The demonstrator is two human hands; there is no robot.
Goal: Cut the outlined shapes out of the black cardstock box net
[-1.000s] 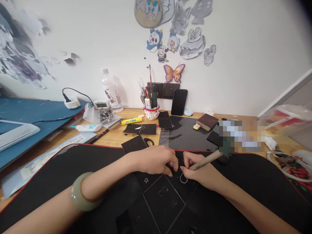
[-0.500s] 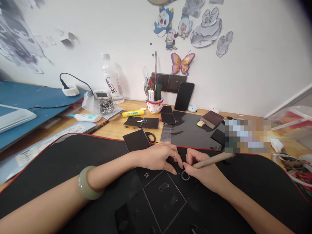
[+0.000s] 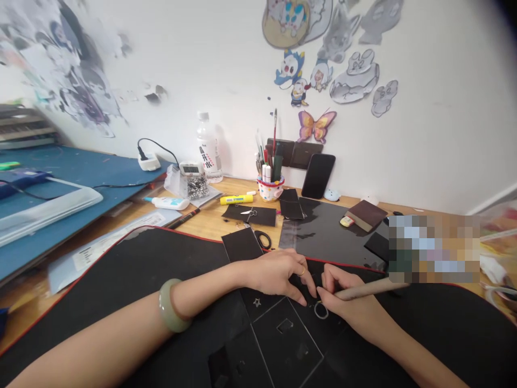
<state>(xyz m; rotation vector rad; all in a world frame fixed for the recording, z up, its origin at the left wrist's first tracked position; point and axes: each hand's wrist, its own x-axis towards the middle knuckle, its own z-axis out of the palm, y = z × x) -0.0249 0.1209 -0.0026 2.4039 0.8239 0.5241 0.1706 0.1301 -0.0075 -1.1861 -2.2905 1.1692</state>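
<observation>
My left hand (image 3: 278,275), with a ring and a green bangle (image 3: 172,306) on the wrist, rests on the black sheets. Its fingers are apart and bent down, holding nothing. Close to those fingertips, my right hand (image 3: 343,293) grips a slim grey-beige pen-shaped stick (image 3: 367,288); the working tip is hidden. A small pale ring outline (image 3: 321,310) shows just below the right fingers. Under the left hand lies a small star outline (image 3: 257,303). Nearer to me is a black card (image 3: 286,337) with light edges and a cut-out shape.
Behind the black mat (image 3: 194,258) are scissors (image 3: 264,240), a yellow glue stick (image 3: 236,199), a decorated pen pot (image 3: 270,188), a phone (image 3: 318,176) and a water bottle (image 3: 209,153). A brown notebook (image 3: 367,214) lies at right, with a blue board (image 3: 113,167) at left.
The whole view has shifted, so everything sits further right and lower. Both hands keep nearly the same pose over the black sheets, and the right one still grips the stick.
</observation>
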